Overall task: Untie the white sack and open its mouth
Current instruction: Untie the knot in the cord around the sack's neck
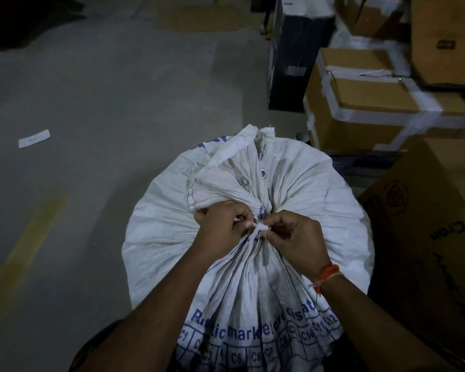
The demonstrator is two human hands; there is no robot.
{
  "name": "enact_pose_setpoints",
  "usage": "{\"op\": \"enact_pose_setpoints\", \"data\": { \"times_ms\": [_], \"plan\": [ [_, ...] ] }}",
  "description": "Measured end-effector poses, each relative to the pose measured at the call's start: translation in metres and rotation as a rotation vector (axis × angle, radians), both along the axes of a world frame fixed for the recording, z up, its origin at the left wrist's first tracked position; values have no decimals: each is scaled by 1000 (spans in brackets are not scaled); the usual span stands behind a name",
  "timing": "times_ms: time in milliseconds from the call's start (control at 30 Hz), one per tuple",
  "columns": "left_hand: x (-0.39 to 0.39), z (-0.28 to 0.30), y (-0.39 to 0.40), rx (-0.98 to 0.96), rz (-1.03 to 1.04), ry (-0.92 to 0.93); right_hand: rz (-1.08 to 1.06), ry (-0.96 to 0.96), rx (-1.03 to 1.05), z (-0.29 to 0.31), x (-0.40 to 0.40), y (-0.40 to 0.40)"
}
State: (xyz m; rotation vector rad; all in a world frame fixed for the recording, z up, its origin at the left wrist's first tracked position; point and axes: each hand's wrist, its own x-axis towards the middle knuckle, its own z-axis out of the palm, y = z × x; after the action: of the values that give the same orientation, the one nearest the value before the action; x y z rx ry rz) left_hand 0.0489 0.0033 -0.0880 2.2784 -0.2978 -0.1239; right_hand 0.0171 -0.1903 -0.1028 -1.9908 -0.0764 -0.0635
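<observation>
grey concrete floor (97, 108), cardboard boxes (365, 103) upper right. white sack (293, 189) fills lower centre, neck bunched — left hand (220, 226) and right hand (298, 237) both pinch the white tie (261, 227), seemingly knotted still.

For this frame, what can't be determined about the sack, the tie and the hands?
Head view only:
- White woven plastic sack: contents hidden by its gathered neck.
- White string tie: knot form too small, covered by left hand and right hand.
- Blue printed lettering: folds break the words; bottom edge cuts it.
</observation>
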Motion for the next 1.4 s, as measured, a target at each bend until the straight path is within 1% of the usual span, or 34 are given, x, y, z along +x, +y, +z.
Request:
{"op": "enact_pose_setpoints", "data": {
  "times_ms": [100,267,467,567,900,1133,1300,1400],
  "plan": [
    [-2,-6,-5,-34,-29,-8,9,-17,-31,-3,0,4],
    [-5,-8,-9,-65,9,5,2,-11,-14,-2,1,1],
    [-4,-1,2,-13,6,75,-1,-10,8,2,-1,-1],
    [-4,1,5,27,22,77,-4,-9,18,2,-1,0],
    [-9,-16,-9,-127,43,36,7,-33,-3,-6,0,0],
    [-5,-13,-3,-138,7,71,3,-10,19,-5,1,-2],
    [-2,-12,8,-120,10,62,-8,3,11,-6,2,-1],
    [-3,-11,8,-143,20,66,-10,3,10,-5,2,0]
  ]
}}
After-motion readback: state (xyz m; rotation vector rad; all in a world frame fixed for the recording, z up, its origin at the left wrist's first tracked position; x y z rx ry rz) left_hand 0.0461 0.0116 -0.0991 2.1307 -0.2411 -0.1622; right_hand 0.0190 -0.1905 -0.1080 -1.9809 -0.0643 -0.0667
